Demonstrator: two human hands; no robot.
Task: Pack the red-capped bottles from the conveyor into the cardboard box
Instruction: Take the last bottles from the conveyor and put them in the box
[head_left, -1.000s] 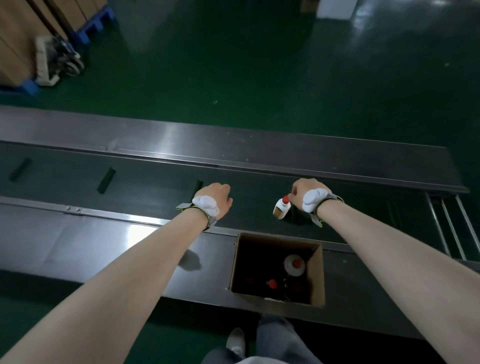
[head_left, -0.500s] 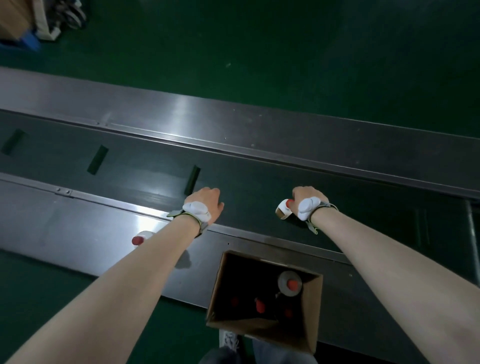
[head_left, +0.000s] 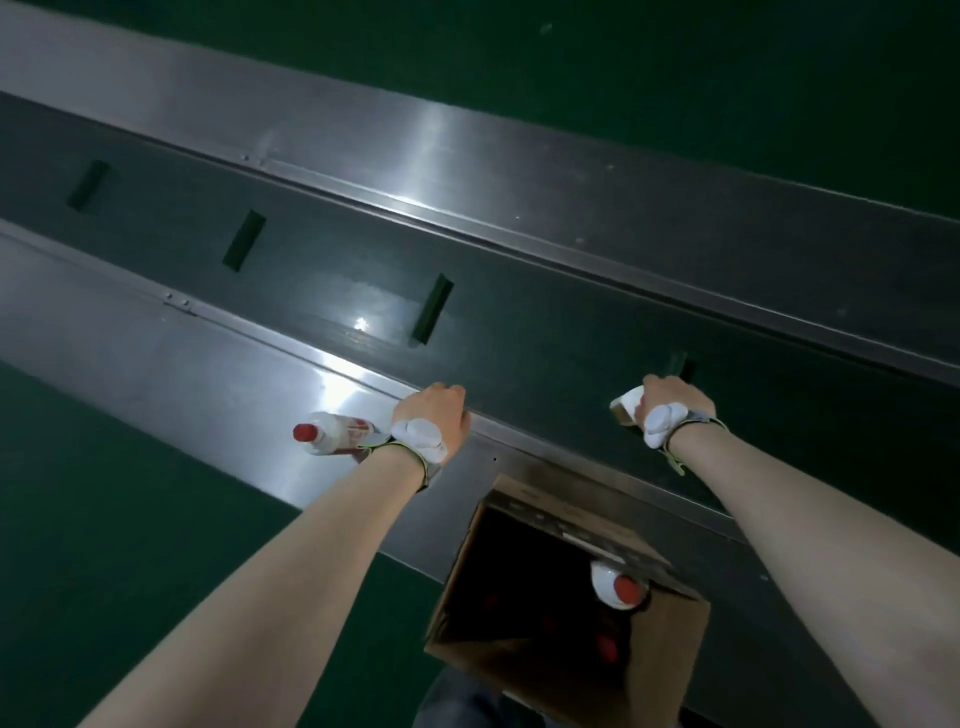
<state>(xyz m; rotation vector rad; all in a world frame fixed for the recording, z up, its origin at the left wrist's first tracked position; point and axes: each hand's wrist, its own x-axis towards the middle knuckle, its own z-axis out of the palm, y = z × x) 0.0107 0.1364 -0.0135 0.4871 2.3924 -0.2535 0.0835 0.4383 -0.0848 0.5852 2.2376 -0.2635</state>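
Note:
My left hand (head_left: 434, 418) is closed in a fist over the near rail of the conveyor (head_left: 519, 332). It holds a white red-capped bottle (head_left: 332, 434) that sticks out to the left below the wrist, lying nearly flat. Over the dark belt, my right hand (head_left: 670, 402) is wrapped around a second white bottle (head_left: 626, 404), with the cap hidden behind the fingers. The open cardboard box (head_left: 665, 670) stands below and between my arms, against the conveyor's near side. Inside it, one white bottle (head_left: 618, 584) shows its red cap, and dim red caps lie deeper.
Green cleats (head_left: 431, 309) cross the belt at intervals. Steel side plates (head_left: 218, 364) run along both sides of the belt. Green floor (head_left: 130, 545) lies to the near left and beyond the conveyor. My trouser leg (head_left: 467, 701) shows under the box.
The view has tilted down and rolled. The bottle in my left hand has come into sight left of the wrist. My right hand's bottle has turned, hiding its red cap.

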